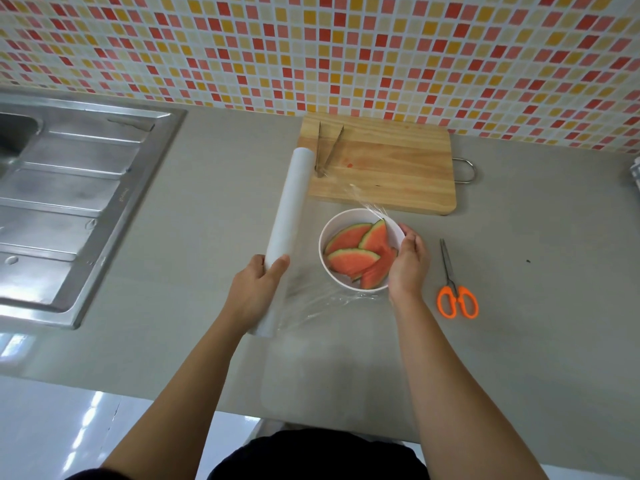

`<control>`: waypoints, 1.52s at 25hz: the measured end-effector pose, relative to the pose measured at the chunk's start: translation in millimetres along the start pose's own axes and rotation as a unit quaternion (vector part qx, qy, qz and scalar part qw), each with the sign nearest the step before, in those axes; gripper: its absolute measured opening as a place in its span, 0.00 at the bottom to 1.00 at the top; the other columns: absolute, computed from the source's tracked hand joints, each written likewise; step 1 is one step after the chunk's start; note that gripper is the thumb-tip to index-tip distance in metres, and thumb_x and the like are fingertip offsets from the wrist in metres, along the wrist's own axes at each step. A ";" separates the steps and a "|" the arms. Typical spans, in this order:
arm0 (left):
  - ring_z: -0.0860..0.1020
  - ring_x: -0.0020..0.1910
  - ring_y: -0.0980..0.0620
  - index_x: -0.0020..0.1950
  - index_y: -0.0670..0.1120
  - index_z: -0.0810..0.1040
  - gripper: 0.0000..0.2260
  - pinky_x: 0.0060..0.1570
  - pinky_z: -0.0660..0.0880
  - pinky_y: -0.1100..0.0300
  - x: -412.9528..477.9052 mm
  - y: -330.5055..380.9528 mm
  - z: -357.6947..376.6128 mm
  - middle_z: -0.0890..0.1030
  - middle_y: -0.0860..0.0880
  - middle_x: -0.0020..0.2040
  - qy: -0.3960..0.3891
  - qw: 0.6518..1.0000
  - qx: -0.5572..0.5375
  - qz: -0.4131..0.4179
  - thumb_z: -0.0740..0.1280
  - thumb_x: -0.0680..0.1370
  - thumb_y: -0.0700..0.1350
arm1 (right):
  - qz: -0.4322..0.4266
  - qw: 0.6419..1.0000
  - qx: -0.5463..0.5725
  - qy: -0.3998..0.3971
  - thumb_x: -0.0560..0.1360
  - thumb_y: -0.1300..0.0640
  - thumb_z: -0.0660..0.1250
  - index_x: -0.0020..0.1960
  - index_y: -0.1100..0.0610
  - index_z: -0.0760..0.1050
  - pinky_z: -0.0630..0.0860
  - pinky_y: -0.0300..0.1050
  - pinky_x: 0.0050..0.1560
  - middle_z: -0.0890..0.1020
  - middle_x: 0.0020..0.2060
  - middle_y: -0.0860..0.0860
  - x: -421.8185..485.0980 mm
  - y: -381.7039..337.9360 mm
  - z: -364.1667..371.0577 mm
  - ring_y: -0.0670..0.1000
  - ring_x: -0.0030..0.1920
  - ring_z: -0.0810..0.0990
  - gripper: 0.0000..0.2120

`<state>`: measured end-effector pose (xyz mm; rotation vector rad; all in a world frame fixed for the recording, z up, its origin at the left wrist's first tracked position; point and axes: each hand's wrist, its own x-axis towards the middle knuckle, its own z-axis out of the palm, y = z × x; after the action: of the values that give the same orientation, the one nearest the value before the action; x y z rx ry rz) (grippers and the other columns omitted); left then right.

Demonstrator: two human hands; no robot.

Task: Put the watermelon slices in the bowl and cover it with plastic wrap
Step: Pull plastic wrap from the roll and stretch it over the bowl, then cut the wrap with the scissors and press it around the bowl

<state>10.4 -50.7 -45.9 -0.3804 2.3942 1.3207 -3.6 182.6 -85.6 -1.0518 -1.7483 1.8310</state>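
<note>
Grasping the plastic wrap roll [289,202], the left hand [251,292] sits just left of the white bowl [349,214]; the right hand [408,261] clasps its right rim, orange scissors [453,289] lying apart.

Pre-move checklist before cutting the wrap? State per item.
1. Watermelon slices inside bowl: ok.
2. Left hand grips plastic wrap roll: ok.
3. Right hand holds bowl's right rim: ok.
4. Film sealed over whole rim: cannot tell.
5. Film separated from roll: not ok, attached.
6. Scissors lie free right of bowl: ok.
</note>
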 end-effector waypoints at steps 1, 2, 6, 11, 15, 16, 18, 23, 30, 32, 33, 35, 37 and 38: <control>0.77 0.40 0.51 0.48 0.50 0.71 0.17 0.34 0.70 0.57 0.3 -1.9 0.2 0.77 0.50 0.43 -0.007 1.000 0.018 0.001 0.59 0.75 0.63 | 0.001 1.000 0.000 0.002 0.79 0.59 0.53 0.55 0.57 0.77 0.74 0.48 0.57 0.81 0.54 0.56 0.7 0.5 -0.8 0.53 0.54 0.78 0.14; 0.76 0.41 0.52 0.50 0.50 0.69 0.17 0.34 0.68 0.59 0.6 -4.4 1.4 0.76 0.51 0.43 -0.011 0.999 0.031 -0.001 0.57 0.76 0.63 | 0.001 1.000 0.000 0.002 0.79 0.59 0.53 0.55 0.57 0.77 0.74 0.47 0.57 0.81 0.54 0.56 1.0 0.8 -1.4 0.53 0.54 0.78 0.14; 0.75 0.46 0.43 0.53 0.52 0.66 0.16 0.43 0.70 0.53 -1.1 -11.3 10.9 0.76 0.50 0.41 0.030 0.998 0.055 0.003 0.54 0.78 0.63 | 0.004 1.000 0.009 -0.005 0.79 0.60 0.53 0.53 0.55 0.77 0.74 0.46 0.56 0.80 0.50 0.53 2.8 0.7 -1.8 0.52 0.53 0.78 0.14; 0.76 0.47 0.42 0.58 0.47 0.68 0.21 0.45 0.71 0.52 -3.5 -11.7 19.7 0.77 0.49 0.42 0.046 0.998 0.048 0.003 0.57 0.77 0.63 | 0.013 1.000 0.025 -0.005 0.78 0.60 0.53 0.52 0.55 0.76 0.73 0.42 0.51 0.80 0.49 0.53 3.9 1.4 -1.8 0.51 0.51 0.78 0.13; 0.75 0.42 0.50 0.54 0.51 0.67 0.19 0.41 0.68 0.55 -3.0 -13.0 19.9 0.76 0.55 0.40 0.046 0.998 0.029 0.006 0.59 0.75 0.65 | 0.016 0.999 0.042 -0.010 0.78 0.61 0.53 0.54 0.58 0.76 0.74 0.36 0.45 0.80 0.49 0.54 3.9 0.8 -1.5 0.50 0.49 0.78 0.13; 0.75 0.41 0.52 0.54 0.51 0.66 0.19 0.41 0.68 0.55 -3.5 -13.2 19.7 0.76 0.55 0.40 0.044 0.999 0.026 0.007 0.59 0.75 0.65 | 0.015 0.999 0.045 -0.010 0.78 0.61 0.53 0.54 0.58 0.77 0.74 0.32 0.42 0.80 0.48 0.53 3.7 0.3 -1.8 0.49 0.47 0.78 0.14; 0.75 0.42 0.50 0.54 0.52 0.66 0.17 0.41 0.68 0.55 -3.7 -13.0 19.0 0.76 0.54 0.41 0.037 0.999 0.016 -0.003 0.56 0.75 0.64 | 0.021 0.998 0.057 -0.015 0.78 0.62 0.53 0.53 0.57 0.77 0.74 0.30 0.40 0.81 0.46 0.52 2.5 -1.6 -2.8 0.48 0.46 0.79 0.14; 0.73 0.42 0.53 0.54 0.49 0.66 0.16 0.36 0.67 0.56 -3.2 -13.8 15.3 0.74 0.53 0.42 0.013 1.000 -0.010 -0.013 0.54 0.74 0.58 | 0.109 0.986 0.095 -0.080 0.78 0.56 0.50 0.50 0.53 0.77 0.74 0.48 0.54 0.81 0.51 0.56 -0.4 -7.8 -8.1 0.54 0.51 0.79 0.16; 0.73 0.42 0.56 0.55 0.48 0.66 0.11 0.38 0.67 0.55 -1.2 -20.5 13.1 0.74 0.54 0.43 -0.001 0.999 -0.036 0.007 0.56 0.79 0.55 | -0.122 0.946 -0.280 0.111 0.72 0.67 0.59 0.56 0.63 0.75 0.68 0.46 0.53 0.79 0.54 0.61 -7.3 -13.7 -56.6 0.62 0.54 0.75 0.14; 0.73 0.42 0.55 0.55 0.48 0.66 0.12 0.40 0.67 0.53 -1.6 -22.2 13.8 0.74 0.53 0.43 -0.001 0.999 -0.037 0.013 0.56 0.79 0.55 | -0.091 0.890 -0.419 0.153 0.69 0.68 0.62 0.60 0.63 0.71 0.67 0.52 0.55 0.74 0.57 0.64 -11.2 -9.8 -77.7 0.64 0.56 0.71 0.18; 0.73 0.42 0.54 0.54 0.48 0.65 0.12 0.41 0.67 0.53 -1.1 -22.9 13.7 0.74 0.53 0.43 0.000 0.999 -0.038 0.015 0.56 0.79 0.55 | -0.052 0.870 -0.468 0.144 0.70 0.66 0.63 0.60 0.63 0.69 0.67 0.54 0.56 0.72 0.59 0.64 -12.4 -6.2 -83.6 0.65 0.57 0.69 0.18; 0.74 0.43 0.50 0.54 0.48 0.65 0.12 0.43 0.68 0.52 0.1 -23.5 14.8 0.74 0.53 0.43 -0.002 0.999 -0.042 0.016 0.56 0.79 0.55 | 0.005 0.854 -0.508 0.114 0.74 0.62 0.63 0.60 0.66 0.67 0.66 0.53 0.56 0.70 0.60 0.66 -15.8 0.9 -90.4 0.66 0.57 0.69 0.16; 0.74 0.45 0.46 0.54 0.48 0.66 0.12 0.46 0.69 0.50 0.1 -24.1 15.1 0.75 0.52 0.44 -0.005 0.999 -0.045 0.018 0.56 0.79 0.55 | 0.014 0.859 -0.501 0.104 0.75 0.63 0.62 0.59 0.68 0.68 0.67 0.54 0.55 0.69 0.59 0.67 -15.7 3.4 -93.1 0.67 0.56 0.70 0.14; 0.74 0.46 0.44 0.54 0.47 0.66 0.12 0.47 0.71 0.49 0.0 -24.5 15.1 0.75 0.51 0.44 -0.006 0.999 -0.049 0.018 0.56 0.79 0.55 | 0.012 0.862 -0.496 0.105 0.75 0.64 0.61 0.58 0.68 0.68 0.67 0.55 0.56 0.69 0.59 0.67 -15.3 2.6 -94.0 0.67 0.56 0.70 0.13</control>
<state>23.3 -50.6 -71.6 -0.3568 2.3430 1.4574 76.3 233.9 -78.3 -1.5257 -2.5635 0.6655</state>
